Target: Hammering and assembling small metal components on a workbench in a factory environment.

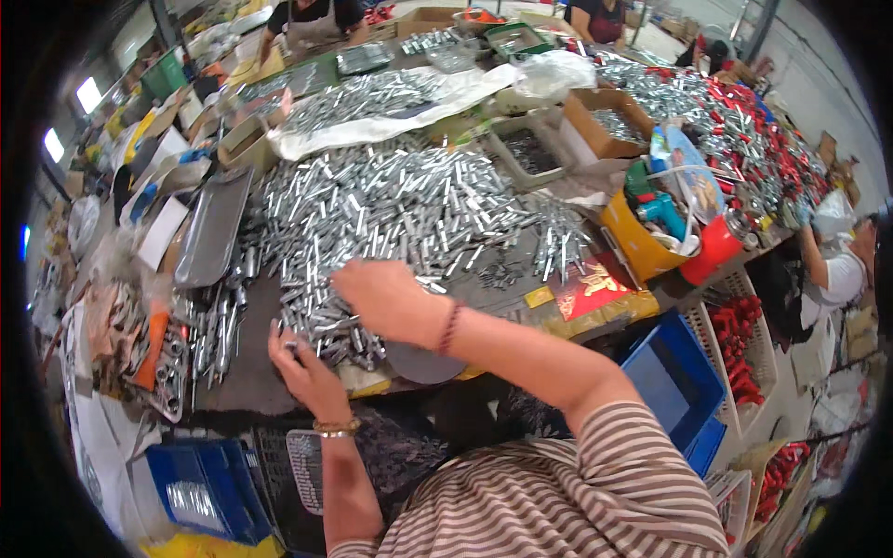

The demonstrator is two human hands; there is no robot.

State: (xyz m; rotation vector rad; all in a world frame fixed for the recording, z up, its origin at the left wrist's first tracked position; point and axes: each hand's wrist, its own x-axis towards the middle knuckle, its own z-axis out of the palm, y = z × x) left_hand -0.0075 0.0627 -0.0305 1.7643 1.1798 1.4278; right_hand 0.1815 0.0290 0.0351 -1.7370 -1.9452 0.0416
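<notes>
A large heap of small silver metal tubes (409,205) covers the middle of the workbench. Over the heap's near edge is my right hand (391,299), its fingers curled down toward the tubes; the fingertips are partly hidden, so what they pinch cannot be made out. My left hand (312,374) is lower and to the left, at the near end of the heap, with curled fingers. A small shiny bit shows at its fingers, too small to name. Just right of the left hand lie more loose tubes (358,346), beside a dark round pad (423,363) at the bench edge.
A grey metal tray (214,228) stands left of the heap, above wrenches and long tools (219,335). On the right are a yellow container (642,237), a red can (716,246) and a cardboard box (609,121). Blue crates (674,377) sit below. Other people work across the bench.
</notes>
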